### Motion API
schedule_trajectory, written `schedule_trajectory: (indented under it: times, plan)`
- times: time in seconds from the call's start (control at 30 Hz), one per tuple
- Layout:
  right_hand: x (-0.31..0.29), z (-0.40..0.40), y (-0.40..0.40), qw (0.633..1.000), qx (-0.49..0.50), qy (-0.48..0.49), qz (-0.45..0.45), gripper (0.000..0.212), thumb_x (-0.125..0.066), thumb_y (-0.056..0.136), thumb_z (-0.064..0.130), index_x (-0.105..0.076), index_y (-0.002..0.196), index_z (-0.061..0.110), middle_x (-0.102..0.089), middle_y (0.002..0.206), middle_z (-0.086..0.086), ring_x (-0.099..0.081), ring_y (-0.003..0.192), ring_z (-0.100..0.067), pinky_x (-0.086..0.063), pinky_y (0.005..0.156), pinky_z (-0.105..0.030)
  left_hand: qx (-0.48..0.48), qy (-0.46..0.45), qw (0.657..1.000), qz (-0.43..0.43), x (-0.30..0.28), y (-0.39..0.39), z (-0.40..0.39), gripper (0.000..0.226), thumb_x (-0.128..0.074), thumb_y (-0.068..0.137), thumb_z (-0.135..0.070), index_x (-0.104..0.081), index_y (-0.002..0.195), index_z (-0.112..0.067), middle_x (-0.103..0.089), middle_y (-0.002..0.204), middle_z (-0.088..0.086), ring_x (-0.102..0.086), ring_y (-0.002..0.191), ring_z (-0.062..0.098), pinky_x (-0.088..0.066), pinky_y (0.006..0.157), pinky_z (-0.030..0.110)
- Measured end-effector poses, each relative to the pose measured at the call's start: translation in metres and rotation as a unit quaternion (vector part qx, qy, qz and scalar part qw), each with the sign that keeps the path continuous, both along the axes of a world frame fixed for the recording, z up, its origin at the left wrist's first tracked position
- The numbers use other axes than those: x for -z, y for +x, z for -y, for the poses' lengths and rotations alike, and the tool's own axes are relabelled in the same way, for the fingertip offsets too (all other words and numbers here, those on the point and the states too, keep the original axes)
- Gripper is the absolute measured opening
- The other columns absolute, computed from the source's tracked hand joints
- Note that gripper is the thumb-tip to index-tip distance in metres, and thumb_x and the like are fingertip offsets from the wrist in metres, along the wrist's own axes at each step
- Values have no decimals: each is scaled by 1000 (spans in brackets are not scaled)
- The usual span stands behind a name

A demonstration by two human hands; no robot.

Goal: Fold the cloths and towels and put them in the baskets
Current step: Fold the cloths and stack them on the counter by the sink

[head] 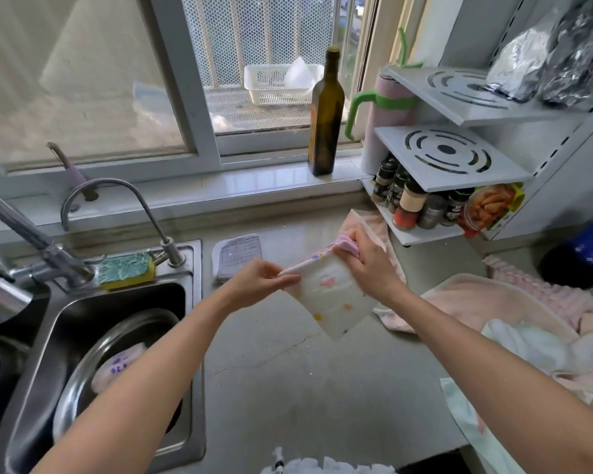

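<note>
Nearest you, at the bottom edge, a white frilled piece of fabric [326, 466] pokes into view; what it belongs to you cannot tell.

At the near left, the stainless steel sink [192, 336] holds a round metal bowl [83, 378] with something pale and purple-marked inside, out of your way. A yellow-and-green sponge [125, 270] sits on the sink's far rim, where it can drain.

On the grey counter [281, 371], just beyond the sink's right rim, a folded grey checked cloth [237, 256] lies flat, probably parked as finished work.

In the middle, your left hand [261, 282] pinches one corner of the white cloth with pastel dots [329, 297], fingers curled on its edge. Your right hand [367, 265] grips the opposite top corner, fingers closed round the bunched pink hem. Held taut between both hands, above the counter, it hangs straight so the halves can meet evenly.

To the right, a heap of pink and white towels [493, 302] lies within easy reach, apparently still to be folded.

On the far ledge outside the window, a white plastic basket [281, 85] stands; whether that is the intended basket, you cannot tell.
</note>
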State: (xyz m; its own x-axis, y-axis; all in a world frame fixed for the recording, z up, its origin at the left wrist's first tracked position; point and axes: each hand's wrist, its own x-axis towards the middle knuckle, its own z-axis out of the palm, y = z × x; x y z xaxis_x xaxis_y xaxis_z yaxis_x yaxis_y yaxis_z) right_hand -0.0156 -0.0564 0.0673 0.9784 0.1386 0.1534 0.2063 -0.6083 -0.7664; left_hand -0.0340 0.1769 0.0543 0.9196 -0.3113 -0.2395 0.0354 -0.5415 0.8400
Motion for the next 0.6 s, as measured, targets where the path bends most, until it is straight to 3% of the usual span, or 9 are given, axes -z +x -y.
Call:
schedule_trajectory:
  times: [0.03,0.1,0.17,0.23,0.27,0.33,0.37,0.47,0.6]
  plan:
    - [6,-1,-1,1000,4,2,-4,28,-54,93,37,-43,85,13,-48,71,5,-48,71,-20,-33,65,-36,-7,23,1000,5,-1,5,-3,52,-65,71,-69,-73,69,-17,-46,61,2,-39,59,16,-31,56,34]
    - [11,-7,-3,998,25,52,-27,25,-49,98,31,-37,79,18,-44,70,5,-46,69,-17,-35,68,-38,-38,-6,999,-18,-8,12,-3,43,-68,81,-53,-69,68,-11,-46,61,1,-42,58,14,-40,57,32]
    - [9,-18,1,991,56,107,-64,24,-42,100,31,-39,80,18,-45,74,4,-45,72,-15,-35,72,-37,-112,-96,987,-58,-14,17,7,25,-64,90,-30,-61,76,-9,-56,69,1,-54,64,12,-54,65,28]
    - [8,-28,11,981,96,134,-99,25,-36,102,33,-45,90,14,-51,86,-3,-49,85,-20,-38,81,-38,-212,-194,952,-105,-13,20,21,16,-64,90,-23,-54,95,-12,-61,86,4,-60,68,12,-55,56,24]
    - [8,-32,16,975,117,148,-119,26,-34,101,34,-47,95,12,-53,92,-6,-50,91,-22,-39,86,-39,-261,-244,925,-132,-10,20,26,30,-66,88,-28,-50,107,-11,-62,95,5,-63,71,13,-55,55,26]
    - [10,-40,27,957,157,177,-167,26,-35,100,34,-49,99,12,-57,102,-10,-53,100,-25,-41,94,-41,-299,-306,885,-185,1,20,32,60,-68,81,-45,-51,124,-6,-66,109,10,-69,87,22,-59,74,40]
    - [10,-42,31,949,171,180,-193,27,-36,99,33,-51,101,11,-59,106,-13,-55,104,-27,-42,96,-41,-298,-311,881,-195,2,15,36,61,-64,83,-47,-54,124,-3,-67,112,12,-68,93,25,-57,83,42]
    - [8,-42,39,920,188,183,-292,34,-39,97,26,-55,116,2,-60,117,-15,-57,108,-30,-44,95,-38,-316,-252,899,-166,11,6,44,51,-57,95,-30,-43,137,-7,-56,128,11,-62,101,23,-53,72,29]
    - [7,-44,37,865,153,258,-401,40,-49,86,28,-53,112,-1,-62,109,-14,-62,91,-29,-54,80,-38,-373,-227,893,-109,17,3,40,51,-57,94,-20,-32,138,-24,-55,127,13,-61,101,26,-50,70,31]
